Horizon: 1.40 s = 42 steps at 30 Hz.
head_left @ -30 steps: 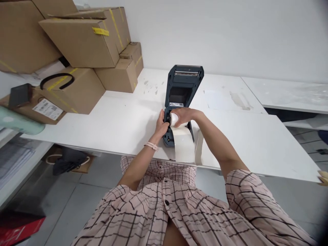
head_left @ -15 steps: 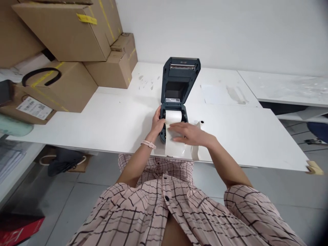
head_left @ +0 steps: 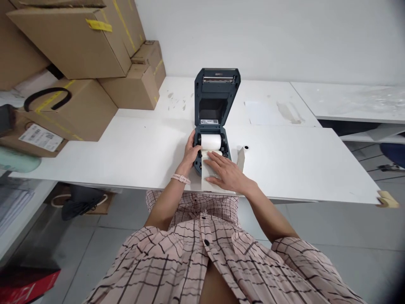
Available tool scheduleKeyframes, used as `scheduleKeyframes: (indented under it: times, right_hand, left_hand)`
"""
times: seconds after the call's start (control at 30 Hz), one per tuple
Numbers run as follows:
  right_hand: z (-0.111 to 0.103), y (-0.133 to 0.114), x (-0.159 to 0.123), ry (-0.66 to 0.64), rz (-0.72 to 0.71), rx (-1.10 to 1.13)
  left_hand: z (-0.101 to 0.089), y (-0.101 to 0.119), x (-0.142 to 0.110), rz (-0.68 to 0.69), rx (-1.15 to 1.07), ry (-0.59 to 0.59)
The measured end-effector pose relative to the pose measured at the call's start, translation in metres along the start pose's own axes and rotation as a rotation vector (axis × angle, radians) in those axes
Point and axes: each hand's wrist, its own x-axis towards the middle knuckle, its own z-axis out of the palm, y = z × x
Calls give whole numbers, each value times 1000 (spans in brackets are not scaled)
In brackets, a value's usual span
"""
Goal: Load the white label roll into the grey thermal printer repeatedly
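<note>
A dark label printer stands on the white table with its lid raised. Inside sits a white label roll, and its strip runs forward out of the printer to the table edge. My left hand grips the printer's left side, thumb over the rim near the roll. Flat across the strip lies my right hand, its fingers spread and holding nothing. Right of the printer is a small roll core with a pale strip hanging from it, partly behind my right hand.
Cardboard boxes are stacked at the left, with a black band on one. A flat white sheet lies at the back right of the white table. Brown tape covers its right front corner.
My right hand has turned and settled flatter on the label strip, with its fingers pointing more toward the roll. My left hand stays on the printer's side. The view has shifted slightly.
</note>
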Motion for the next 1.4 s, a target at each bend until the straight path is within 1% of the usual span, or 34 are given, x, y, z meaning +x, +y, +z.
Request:
scheduleKeyframes:
  times: [0.07,0.13,0.17,0.23,0.27,0.3,0.33,0.37,0.4,0.43,0.5,0.57,0.6,0.63,0.67,0.73,0.77,0.83,0.93,1.03,1.1,1.2,1.27,1.3,1.33,1.4]
  right_hand:
    - [2,-3,-2,5,18,32]
    - [-3,-2,-5,0,10,108]
    - [-9,0,-7,-19,-11,170]
    - [-28,11,-5,-39,-44,330]
    - [-40,19,-1,7,-32,403]
    - [-53,30,8,101,0,459]
    - [-66,43,19,257,59,485]
    - [-79,58,35,445,113,476]
    - [-91,75,54,600,145,457]
    - [-102,92,76,656,155,455]
    - [-120,122,121,653,152,489]
    - [-133,139,157,584,174,538]
    - [-137,141,168,557,197,560]
    - [-139,138,173,544,218,576]
    - [-140,131,172,550,232,580]
    - [-135,107,153,611,221,550]
    - [-130,93,138,652,200,521]
    - [-113,62,100,723,170,471]
    - [-74,27,47,711,179,453]
    - [-31,9,12,694,211,409]
    - [-10,4,1,711,222,405]
    - [9,-2,-3,784,264,503]
    - [15,-4,-2,830,315,636]
    - [17,-4,-2,833,357,717]
    - [19,-4,-3,822,407,802]
    - [20,-3,-5,758,516,959]
  left_hand:
    - [1,6,-14,-41,14,-3]
    - [1,11,-33,-73,34,-15]
    - [2,11,-44,-80,45,-24]
    - [2,10,-63,-96,57,-42]
    - [1,9,-71,-104,51,-53]
    - [1,7,-77,-110,40,-65]
    - [0,5,-81,-112,28,-79]
    - [-1,3,-83,-111,17,-94]
    - [-2,2,-84,-106,10,-105]
    - [-2,1,-84,-103,5,-113]
    - [-4,-1,-82,-99,8,-117]
    - [-5,-3,-80,-84,26,-104]
    - [-5,-4,-80,-72,39,-97]
    - [-5,-6,-80,-63,51,-92]
    - [-5,-8,-80,-61,60,-94]
    - [-6,-12,-83,-81,60,-108]
    - [-7,-13,-84,-100,58,-117]
    - [-11,-13,-88,-136,47,-124]
    - [-19,-7,-93,-177,-15,-76]
    - [-21,5,-93,-158,-68,22]
    - [-17,14,-91,-114,-51,67]
    - [-6,22,-86,-87,-32,65]
    - [1,22,-83,-96,-69,41]
    - [3,22,-82,-100,-92,30]
    - [4,20,-82,-100,-108,18]
    - [4,18,-81,-90,-112,-2]
